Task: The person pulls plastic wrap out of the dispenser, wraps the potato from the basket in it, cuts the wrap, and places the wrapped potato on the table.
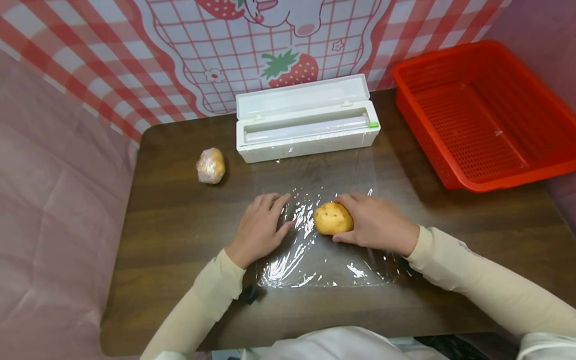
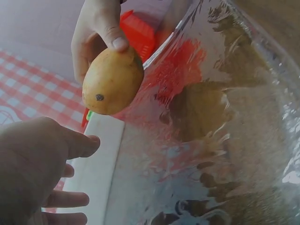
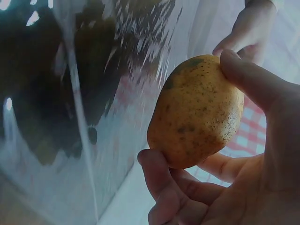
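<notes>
No readable text or labels.

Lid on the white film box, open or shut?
Open: the lid is tipped back at the rear of the white film box, and the film roll shows inside.

Potato [image 1: 332, 219]: oval, yellow-skinned, dark-specked, bare; long axis roughly left to right, its right end gripped by the right hand [image 1: 380, 222] over the plastic film [image 1: 283, 267]. The plastic film, transparent, glossy, creased, lies spread mid-bench [image 1: 171, 250].
</notes>
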Demonstrator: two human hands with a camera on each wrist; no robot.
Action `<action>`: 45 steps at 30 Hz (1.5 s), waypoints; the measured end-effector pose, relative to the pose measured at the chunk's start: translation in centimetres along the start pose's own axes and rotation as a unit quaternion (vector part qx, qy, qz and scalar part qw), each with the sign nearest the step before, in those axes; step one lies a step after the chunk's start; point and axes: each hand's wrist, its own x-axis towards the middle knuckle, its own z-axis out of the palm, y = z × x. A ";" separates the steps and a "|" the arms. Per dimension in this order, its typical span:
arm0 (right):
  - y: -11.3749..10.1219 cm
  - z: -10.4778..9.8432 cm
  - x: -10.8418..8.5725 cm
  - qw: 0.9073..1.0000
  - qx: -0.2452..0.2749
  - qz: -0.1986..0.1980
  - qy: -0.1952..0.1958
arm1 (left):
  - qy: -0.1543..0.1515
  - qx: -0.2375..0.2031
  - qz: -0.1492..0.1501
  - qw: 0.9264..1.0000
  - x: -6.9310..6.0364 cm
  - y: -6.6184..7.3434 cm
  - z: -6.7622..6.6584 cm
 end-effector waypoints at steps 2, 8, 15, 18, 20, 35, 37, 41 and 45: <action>-0.4 0.5 -0.1 1.000 -0.007 -0.007 -0.001 | -0.003 0.001 0.001 1.000 -0.2 0.0 0.2; -1.3 1.5 -0.3 1.000 -0.011 -0.019 -0.009 | -0.007 -0.001 0.009 1.000 -0.6 0.5 0.5; -1.7 2.3 -0.2 1.000 -0.005 -0.023 -0.011 | 0.000 0.003 0.027 1.000 -0.7 1.1 0.7; -1.9 2.5 -0.2 1.000 -0.004 -0.022 -0.014 | -0.001 0.006 0.031 0.999 -0.7 1.3 0.8; -2.1 2.6 -0.1 1.000 -0.005 -0.021 -0.017 | -0.002 0.009 0.038 0.999 -0.8 1.4 0.9; -1.9 3.5 0.0 0.999 -0.016 -0.030 -0.006 | 0.030 -0.047 0.174 0.983 -0.6 3.0 1.9; -1.9 3.5 0.0 0.999 -0.014 -0.032 -0.009 | 0.030 -0.045 0.183 0.982 -0.5 3.3 2.1; -1.8 3.4 -0.1 0.999 -0.009 -0.032 -0.018 | 0.029 -0.041 0.184 0.982 -0.4 3.6 2.4; -1.9 2.9 -0.7 0.999 -0.014 -0.025 0.015 | 0.038 -0.043 0.180 0.982 -0.1 3.7 2.4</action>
